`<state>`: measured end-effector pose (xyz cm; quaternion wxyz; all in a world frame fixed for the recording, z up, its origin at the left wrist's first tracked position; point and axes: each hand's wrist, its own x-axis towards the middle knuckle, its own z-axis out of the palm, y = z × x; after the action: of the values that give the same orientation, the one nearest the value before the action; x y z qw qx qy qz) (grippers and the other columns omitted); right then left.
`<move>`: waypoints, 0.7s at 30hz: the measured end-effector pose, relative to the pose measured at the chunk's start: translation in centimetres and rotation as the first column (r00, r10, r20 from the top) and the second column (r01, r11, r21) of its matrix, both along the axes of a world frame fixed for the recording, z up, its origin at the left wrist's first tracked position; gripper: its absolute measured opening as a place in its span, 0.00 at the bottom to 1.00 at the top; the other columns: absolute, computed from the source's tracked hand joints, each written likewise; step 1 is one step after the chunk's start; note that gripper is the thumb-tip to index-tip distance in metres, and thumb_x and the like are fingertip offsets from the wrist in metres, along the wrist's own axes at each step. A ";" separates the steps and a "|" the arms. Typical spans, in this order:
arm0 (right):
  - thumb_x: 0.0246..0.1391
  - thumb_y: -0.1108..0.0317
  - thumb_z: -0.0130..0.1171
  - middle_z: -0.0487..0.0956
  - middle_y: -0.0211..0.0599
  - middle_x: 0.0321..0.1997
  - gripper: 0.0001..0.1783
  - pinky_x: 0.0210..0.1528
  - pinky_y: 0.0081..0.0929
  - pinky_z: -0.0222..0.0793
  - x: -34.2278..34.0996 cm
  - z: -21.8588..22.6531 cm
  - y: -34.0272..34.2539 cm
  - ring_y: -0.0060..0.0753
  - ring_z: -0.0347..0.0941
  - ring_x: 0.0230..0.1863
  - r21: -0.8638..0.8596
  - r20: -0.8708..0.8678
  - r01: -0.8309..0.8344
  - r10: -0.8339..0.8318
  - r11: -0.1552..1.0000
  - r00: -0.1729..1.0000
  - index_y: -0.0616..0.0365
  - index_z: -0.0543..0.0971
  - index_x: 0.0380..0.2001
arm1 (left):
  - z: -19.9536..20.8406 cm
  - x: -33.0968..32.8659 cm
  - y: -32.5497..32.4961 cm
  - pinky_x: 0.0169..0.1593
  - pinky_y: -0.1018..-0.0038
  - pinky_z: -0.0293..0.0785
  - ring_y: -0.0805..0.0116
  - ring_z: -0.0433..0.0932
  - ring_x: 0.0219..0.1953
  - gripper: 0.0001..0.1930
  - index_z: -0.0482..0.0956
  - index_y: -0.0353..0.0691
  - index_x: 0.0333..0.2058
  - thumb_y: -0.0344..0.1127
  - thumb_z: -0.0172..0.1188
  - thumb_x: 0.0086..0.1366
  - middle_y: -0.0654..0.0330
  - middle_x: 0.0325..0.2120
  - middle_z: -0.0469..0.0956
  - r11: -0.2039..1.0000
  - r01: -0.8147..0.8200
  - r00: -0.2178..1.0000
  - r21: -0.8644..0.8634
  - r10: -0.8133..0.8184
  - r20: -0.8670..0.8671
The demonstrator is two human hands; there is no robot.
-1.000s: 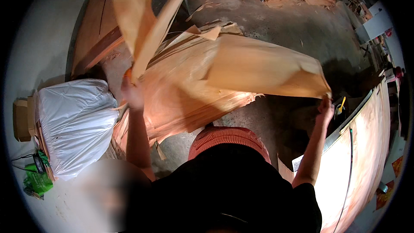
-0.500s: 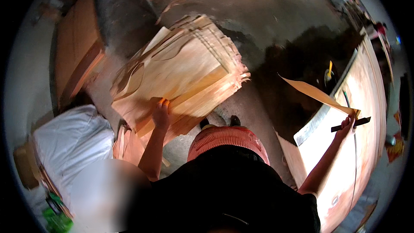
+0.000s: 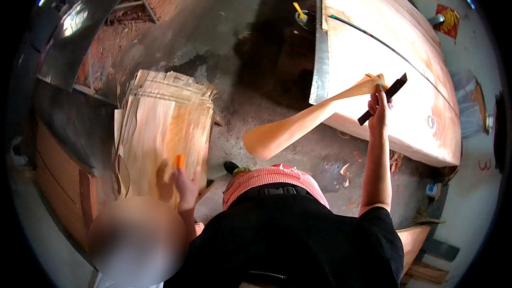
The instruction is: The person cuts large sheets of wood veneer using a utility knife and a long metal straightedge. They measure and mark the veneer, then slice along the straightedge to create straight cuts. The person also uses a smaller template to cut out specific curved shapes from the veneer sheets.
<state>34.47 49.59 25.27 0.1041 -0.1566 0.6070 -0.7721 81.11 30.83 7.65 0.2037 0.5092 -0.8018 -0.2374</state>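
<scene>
My right hand (image 3: 379,108) is closed round a dark flat bar (image 3: 396,87) and the gathered end of a thin wood veneer sheet (image 3: 298,128). The sheet hangs from this hand down to the left, curling at its loose end, over the gap between two work spots. My left hand (image 3: 186,185) is at the near end of a stack of veneer sheets (image 3: 160,122), fingers apart and slightly blurred. Something small and orange (image 3: 180,161) shows at its fingertips, too blurred to name exactly. Whether that hand touches the stack I cannot tell.
A wide wood-topped table (image 3: 416,122) with a metal edge (image 3: 319,69) stands at right, a dark thin strip (image 3: 373,40) across it. Beyond its left edge is a pot with a yellow-handled tool (image 3: 300,12). Brown boards (image 3: 61,181) stand at far left; scraps litter the floor.
My view has turned right, toward the table. My right hand has swung the veneer sheet and bar so the sheet's loose end hangs nearer my body. My left hand has drawn back along the stack.
</scene>
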 end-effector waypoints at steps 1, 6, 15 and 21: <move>0.46 0.67 0.54 0.62 0.18 0.14 0.06 0.10 0.11 0.38 0.0 0.1 1.0 0.07 0.47 0.10 -0.024 0.009 -0.006 0.007 1.000 1.000 0.52 0.68 0.22 | 0.7 -2.6 1.4 0.53 0.62 0.54 0.47 0.57 0.51 0.34 0.55 0.34 0.51 0.43 0.58 0.49 0.43 0.49 0.57 0.991 0.119 0.989 0.058 -0.113 -0.098; 0.48 0.67 0.52 0.58 0.17 0.12 0.07 0.11 0.11 0.37 0.3 -1.2 9.7 0.09 0.45 0.10 0.030 0.102 0.055 -0.058 0.998 0.993 0.53 0.67 0.21 | 6.4 -16.4 10.7 0.54 0.62 0.52 0.48 0.57 0.52 0.41 0.51 0.33 0.52 0.46 0.62 0.44 0.44 0.50 0.57 0.812 0.556 0.806 -0.176 -0.579 -0.123; 0.45 0.67 0.55 0.59 0.19 0.12 0.10 0.11 0.12 0.41 0.0 -3.7 30.1 0.11 0.49 0.09 -0.048 0.312 0.272 -0.244 0.961 0.918 0.58 0.68 0.29 | 0.6 -32.4 26.9 0.46 0.67 0.63 0.53 0.66 0.44 0.29 0.66 0.37 0.43 0.45 0.62 0.43 0.50 0.40 0.68 0.357 0.934 0.356 0.012 -0.933 0.044; 0.46 0.68 0.54 0.59 0.18 0.13 0.09 0.10 0.12 0.41 -1.5 -5.1 41.7 0.10 0.49 0.09 -0.087 0.337 0.533 -0.478 0.842 0.811 0.58 0.68 0.31 | 2.7 -40.2 36.1 0.46 0.69 0.64 0.55 0.67 0.44 0.32 0.64 0.35 0.45 0.49 0.60 0.44 0.49 0.43 0.66 0.107 0.991 0.117 0.080 -0.984 -0.132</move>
<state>32.93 91.24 20.18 -0.0284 0.1224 0.5323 -0.8372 40.90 66.92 10.33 -0.0255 -0.1441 -0.9122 -0.3826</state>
